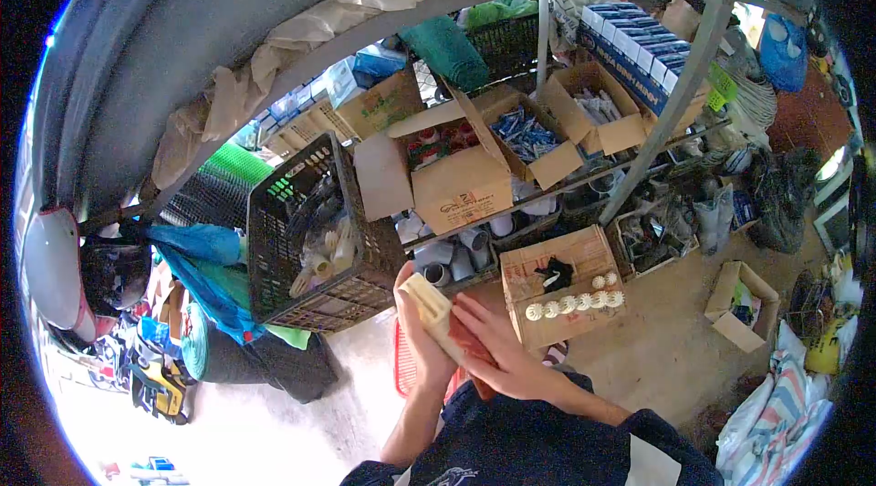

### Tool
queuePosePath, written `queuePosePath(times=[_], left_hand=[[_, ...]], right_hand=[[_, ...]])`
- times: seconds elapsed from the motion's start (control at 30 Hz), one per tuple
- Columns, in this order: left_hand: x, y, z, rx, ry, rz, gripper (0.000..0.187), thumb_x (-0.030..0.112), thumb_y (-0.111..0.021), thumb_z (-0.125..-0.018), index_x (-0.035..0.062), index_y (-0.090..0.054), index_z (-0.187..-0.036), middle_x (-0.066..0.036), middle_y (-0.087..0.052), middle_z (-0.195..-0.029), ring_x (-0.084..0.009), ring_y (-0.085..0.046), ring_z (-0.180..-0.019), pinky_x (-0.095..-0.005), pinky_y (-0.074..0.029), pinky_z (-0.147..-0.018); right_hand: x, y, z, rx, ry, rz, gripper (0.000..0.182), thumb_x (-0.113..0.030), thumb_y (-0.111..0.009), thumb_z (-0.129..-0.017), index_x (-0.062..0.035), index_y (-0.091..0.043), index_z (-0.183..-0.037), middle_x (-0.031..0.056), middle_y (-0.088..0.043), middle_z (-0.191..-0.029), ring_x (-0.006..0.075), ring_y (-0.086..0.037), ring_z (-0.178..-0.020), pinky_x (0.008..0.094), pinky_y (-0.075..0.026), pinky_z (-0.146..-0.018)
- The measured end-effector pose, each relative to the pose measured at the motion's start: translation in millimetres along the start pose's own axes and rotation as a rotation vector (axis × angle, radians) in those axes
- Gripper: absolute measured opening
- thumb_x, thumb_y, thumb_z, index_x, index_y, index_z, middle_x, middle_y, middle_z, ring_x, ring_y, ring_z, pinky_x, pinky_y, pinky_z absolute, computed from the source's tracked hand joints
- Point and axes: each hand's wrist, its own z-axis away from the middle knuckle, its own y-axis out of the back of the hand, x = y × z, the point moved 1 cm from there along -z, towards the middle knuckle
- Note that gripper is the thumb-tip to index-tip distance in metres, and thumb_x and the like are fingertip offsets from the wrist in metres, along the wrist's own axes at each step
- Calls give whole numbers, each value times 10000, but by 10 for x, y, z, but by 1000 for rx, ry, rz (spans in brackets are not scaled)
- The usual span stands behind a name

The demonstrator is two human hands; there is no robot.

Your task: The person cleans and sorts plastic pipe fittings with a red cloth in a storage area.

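Observation:
Between my two hands, in front of my body, is a cream rectangular block [429,302] with a reddish-brown part [474,344] below it; its exact kind I cannot tell. My left hand [422,340] wraps its left side, the thumb side up. The fingers of my right hand [502,354] lie closed over its right side. Just beyond my hands stands a cardboard box [547,262] bearing a row of several white ridged knobs [575,305], two more knobs, and a small black item [554,274].
A black plastic crate [306,294] filled with fittings stands to the left. Open cartons [461,198] line the shelf ahead, above grey pipe fittings [459,260]. A slanted metal post [666,112] crosses at right. A red basket [401,363] sits low behind my left hand.

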Motion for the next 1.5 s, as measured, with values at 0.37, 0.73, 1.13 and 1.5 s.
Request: queuePosePath(times=[0.37, 0.73, 1.13, 1.5], left_hand=[[32, 157, 88, -108, -122, -423, 505, 354, -367, -1069, -35, -515, -1356, -123, -634, -1192, -193, -586, -1076, -329, -467, -938], [36, 216, 176, -22, 167, -225, 639, 563, -284, -1040, 39, -562, -1277, -99, -639, -1141, -221, -623, -1014, -346, -490, -922], [20, 81, 123, -135, -97, -455, 415, 387, -445, -1033, 34, -582, -1200, -89, -613, -1147, -152, -577, -943, -316, -484, -778], [-18, 91, 125, -249, 2, -424, 378, 345, -401, -1055, 30, -593, -1135, -54, -620, -1007, -120, -563, -921, -270, -461, -803]], right_hand=[[-33, -202, -247, 261, -50, -266, 700, -179, -551, -965, 50, -183, -1515, 236, -166, -1595, 407, -207, -1468, 432, -181, -1194], [-159, -48, -218, 117, -73, -361, 708, -177, -534, -960, 26, -165, -1529, 233, -195, -1587, 357, -209, -1478, 403, -161, -1199], [-210, -84, -100, 252, 21, 22, 669, -195, -468, -975, 52, -172, -1521, 254, -183, -1581, 400, -188, -1474, 424, -179, -1196], [-138, 66, -60, 286, -35, -109, 686, -186, -445, -969, 37, -130, -1536, 229, -190, -1592, 341, -215, -1480, 372, -192, -1190]])
